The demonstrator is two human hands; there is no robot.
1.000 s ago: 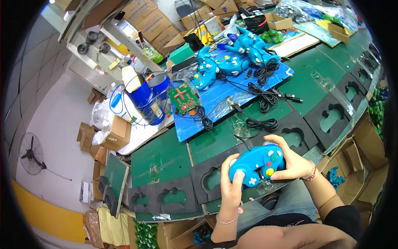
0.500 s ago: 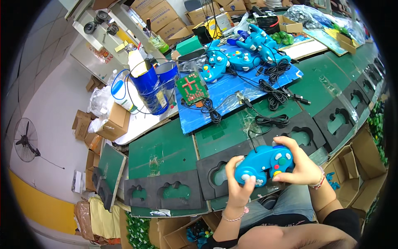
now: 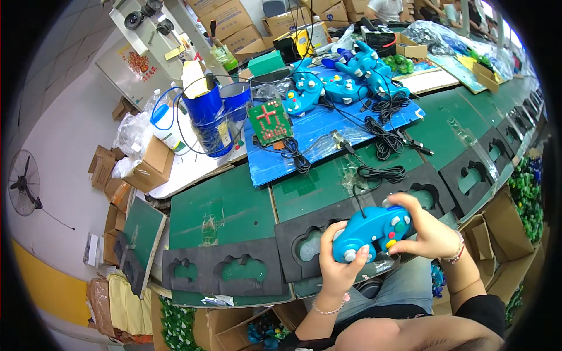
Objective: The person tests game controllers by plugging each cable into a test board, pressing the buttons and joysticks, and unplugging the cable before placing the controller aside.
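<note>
A teal game controller [image 3: 370, 226] is held up between my two hands, above the near edge of the bench. My left hand [image 3: 338, 263] is closed round its left grip, the thumb beside the pale stick. Round the right grip wraps my right hand [image 3: 430, 235], its thumb by the yellow stick and the index finger up at the shoulder button. From the controller's top runs a black cable toward a coiled lead [image 3: 380, 174] on the bench. Under and beside the hands lie black foam cradles [image 3: 295, 231] with controller-shaped cutouts.
On a blue board [image 3: 275, 169] lie a green circuit board [image 3: 270, 123], black cables and several teal controllers [image 3: 345, 88]. Blue cylinders [image 3: 209, 123] stand left of it. Open cartons [image 3: 497, 251] flank my lap, and a wall fan [image 3: 24, 181] is far left.
The view has shifted slightly. My left thumb has slid a little on the controller, near the stick, and my right thumb sits by the yellow stick. Both hands still grip the controller.
</note>
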